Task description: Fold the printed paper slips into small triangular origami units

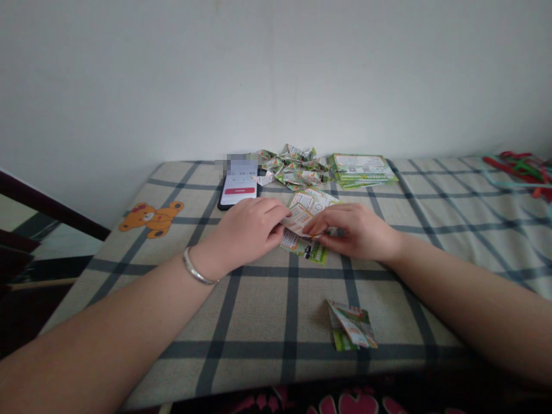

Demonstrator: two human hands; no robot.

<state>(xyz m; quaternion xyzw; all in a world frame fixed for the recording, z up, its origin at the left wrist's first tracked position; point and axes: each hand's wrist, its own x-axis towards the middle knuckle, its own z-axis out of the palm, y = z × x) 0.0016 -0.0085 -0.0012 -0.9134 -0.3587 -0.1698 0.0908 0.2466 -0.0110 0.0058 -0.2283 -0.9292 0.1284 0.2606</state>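
Between my two hands is a partly folded printed paper piece [298, 219], held just above the table. My left hand [256, 227], with a silver bangle at the wrist, pinches its left edge. From the other side, my right hand [349, 230] grips the lower right edge between thumb and fingers. Under the folded piece lies a flat green and white printed leaflet [317, 255], partly covered by it and by my hands. Closer to me, a separate folded paper piece [351, 325] rests on the checked tablecloth.
A phone [240, 191] showing a timer lies behind my left hand. Several folded paper pieces [297, 167] are heaped near the wall, beside a stack of leaflets [364, 169]. Red and green strips [524, 169] sit at far right. A bear picture [150, 218] is on the left.
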